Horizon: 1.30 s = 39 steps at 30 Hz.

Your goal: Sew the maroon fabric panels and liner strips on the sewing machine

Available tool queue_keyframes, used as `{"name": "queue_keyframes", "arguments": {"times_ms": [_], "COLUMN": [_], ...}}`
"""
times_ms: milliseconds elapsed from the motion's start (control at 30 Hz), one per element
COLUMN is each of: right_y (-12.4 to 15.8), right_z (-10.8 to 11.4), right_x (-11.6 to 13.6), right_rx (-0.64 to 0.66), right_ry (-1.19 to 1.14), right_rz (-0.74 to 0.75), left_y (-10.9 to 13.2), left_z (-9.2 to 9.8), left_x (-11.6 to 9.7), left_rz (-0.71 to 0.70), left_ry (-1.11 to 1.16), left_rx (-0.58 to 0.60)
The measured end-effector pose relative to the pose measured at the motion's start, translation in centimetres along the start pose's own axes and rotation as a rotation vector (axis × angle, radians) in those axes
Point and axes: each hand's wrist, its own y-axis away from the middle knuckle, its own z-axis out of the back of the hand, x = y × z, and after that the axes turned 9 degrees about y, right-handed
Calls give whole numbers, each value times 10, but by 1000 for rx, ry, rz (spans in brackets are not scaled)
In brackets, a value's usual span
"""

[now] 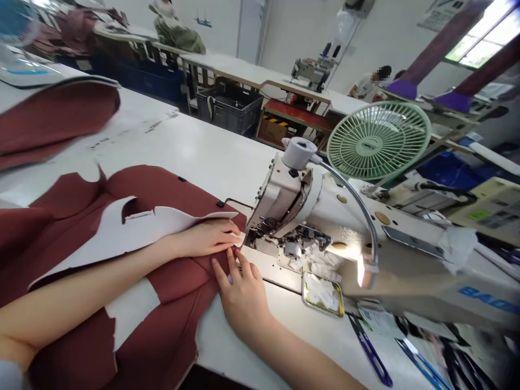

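Note:
A maroon garment piece [150, 187] with a white backing [140, 230] lies folded across the white table, its right edge at the sewing machine [288, 200]. My left hand [207, 237] reaches over it, fingers pressed together on a small white label [239, 239] beside the needle area. The left thumb is hidden. Just below, my right hand [246, 295] has its fingers spread, the tips touching the maroon cloth near the label. White scraps [325, 260] lie by the machine bed. A small metal tray [339, 303] holds several white labels.
Purple-handled thread snips [371, 352] and blue snips [424, 365] lie at lower right. A lamp on a bent arm [371, 227] and a green fan [377, 141] stand around the machine. More maroon cloth [60, 116] and an iron [28, 70] are at left. Another person [368, 86] sits farther back.

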Motion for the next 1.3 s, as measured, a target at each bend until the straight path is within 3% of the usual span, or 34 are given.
{"name": "queue_keyframes", "arguments": {"times_ms": [167,500,800,1000,1300], "right_y": [0,1,5,14,21], "right_z": [4,6,10,14,7], "right_x": [-1,-3,-6,-14,-14], "right_rx": [77,89,110,151,105], "right_ry": [-29,-45,-42,-23,-35], "right_rz": [25,42,47,52,21], "left_y": [2,3,-4,-11,-17], "left_z": [-5,-15,-19,-27,-31], "left_x": [1,14,8,8,3], "left_rz": [25,3,54,-15,1], "left_ry": [38,-57,-87,-106,-119], "left_rx": [-18,20,18,11,29]}}
